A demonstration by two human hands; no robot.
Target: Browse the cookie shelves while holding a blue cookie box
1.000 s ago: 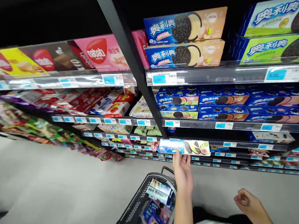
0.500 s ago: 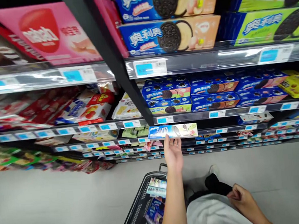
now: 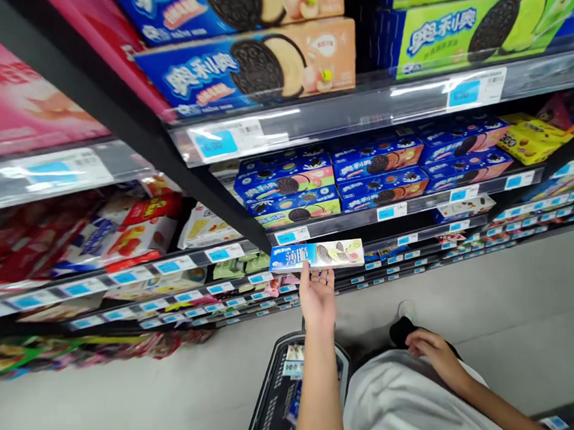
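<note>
Oreo thin-crisp box [image 3: 316, 255], just one, and it was up in the left hand [image 3: 316, 298], lying sideways at lower middle of the frame, right in front of the shelves! The left arm [image 3: 317, 390] rose from the bottom edge, with the open side of the hand toward the camera and the fingers [image 3: 323, 277] spread up against the box's lower edge. Their tips went out of sight behind it, so how firmly they clamped it was hard to tell. Over at lower right, the right hand [image 3: 433, 354] hung low and held nothing, fingers loosely apart, resting on a white shirt [image 3: 402, 397]. One black shopping basket [image 3: 275, 399] sat at bottom centre, cut off by the frame, its contents mostly hidden behind the left arm. Above, two peach Oreo boxes [image 3: 247, 67] and two green Oreo boxes [image 3: 475, 31] filled the top shelf, the upper one of each pair cut off. Seven blue Oreo boxes [image 3: 378, 182] or so were stacked on the shelf below, and the count was hard to pin down at that angle.
</note>
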